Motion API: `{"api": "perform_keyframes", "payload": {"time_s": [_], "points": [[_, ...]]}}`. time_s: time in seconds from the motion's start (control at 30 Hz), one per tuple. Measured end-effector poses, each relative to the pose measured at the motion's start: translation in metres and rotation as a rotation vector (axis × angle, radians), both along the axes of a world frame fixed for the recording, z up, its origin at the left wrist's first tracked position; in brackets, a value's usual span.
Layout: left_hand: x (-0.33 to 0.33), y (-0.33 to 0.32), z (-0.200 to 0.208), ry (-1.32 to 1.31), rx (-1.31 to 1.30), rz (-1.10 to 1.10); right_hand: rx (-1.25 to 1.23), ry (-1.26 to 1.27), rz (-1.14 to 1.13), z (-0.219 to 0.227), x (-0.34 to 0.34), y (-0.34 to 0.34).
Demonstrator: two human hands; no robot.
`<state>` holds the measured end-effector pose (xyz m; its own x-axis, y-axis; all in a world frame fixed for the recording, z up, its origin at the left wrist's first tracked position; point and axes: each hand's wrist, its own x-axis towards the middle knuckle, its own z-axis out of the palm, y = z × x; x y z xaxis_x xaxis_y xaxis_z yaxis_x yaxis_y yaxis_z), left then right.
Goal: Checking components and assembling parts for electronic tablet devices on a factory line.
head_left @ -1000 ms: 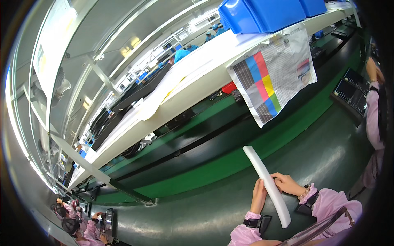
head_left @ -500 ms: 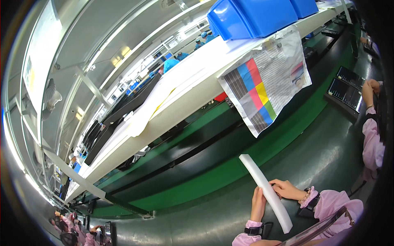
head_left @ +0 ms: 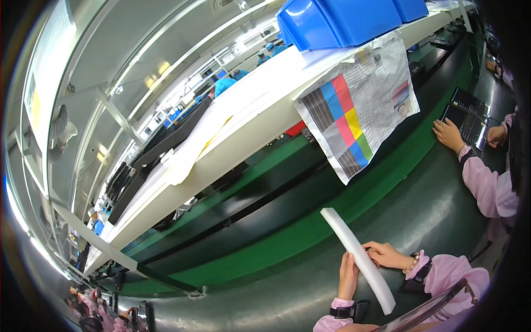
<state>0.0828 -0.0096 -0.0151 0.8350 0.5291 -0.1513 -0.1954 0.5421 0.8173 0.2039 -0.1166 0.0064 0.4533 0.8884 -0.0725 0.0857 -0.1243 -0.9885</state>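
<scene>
A long, slightly curved white strip, seemingly foam (head_left: pixel 341 228), stands tilted over the dark green bench (head_left: pixel 243 310). On its near left side, the fingers of my left hand (head_left: pixel 348 276) press against it around the middle. From the right, my right hand (head_left: pixel 385 255) grips the same strip a little higher, with fingers bent onto its edge. Parts of my fingers are hidden behind the strip. Pink sleeves and black wrist bands show on both my arms.
Above the bench runs a white shelf (head_left: pixel 254 124) carrying blue bins (head_left: pixel 343 25). A printed sheet with colour blocks (head_left: pixel 354 110) hangs from its edge. To the right, a co-worker's hands are at a black device (head_left: pixel 467 119); another person (head_left: pixel 97 312) sits at lower left.
My hands and the white strip stay almost still. The co-worker on the right has brought a hand onto the black device's near left edge. The background has shifted slightly in view.
</scene>
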Motion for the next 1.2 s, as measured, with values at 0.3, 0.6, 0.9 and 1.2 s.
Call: {"api": "perform_keyframes", "payload": {"time_s": [0.3, 0.6, 0.9, 1.2], "points": [[-0.004, 0.002, 0.0, 0.039, 0.038, 0.066, -0.003, 0.026, -0.003, -0.001, -0.004, 0.006], [-0.001, 0.001, 0.008, 0.019, 0.06, 0.039, 0.004, 0.009, -0.024, 0.003, -0.003, 0.004], [0.002, -0.001, 0.003, 0.014, 0.079, 0.044, 0.031, 0.029, -0.035, 0.004, -0.003, 0.002], [0.0, 0.001, 0.001, 0.005, 0.092, 0.043, 0.034, 0.007, -0.01, -0.006, -0.001, 0.003]]}}
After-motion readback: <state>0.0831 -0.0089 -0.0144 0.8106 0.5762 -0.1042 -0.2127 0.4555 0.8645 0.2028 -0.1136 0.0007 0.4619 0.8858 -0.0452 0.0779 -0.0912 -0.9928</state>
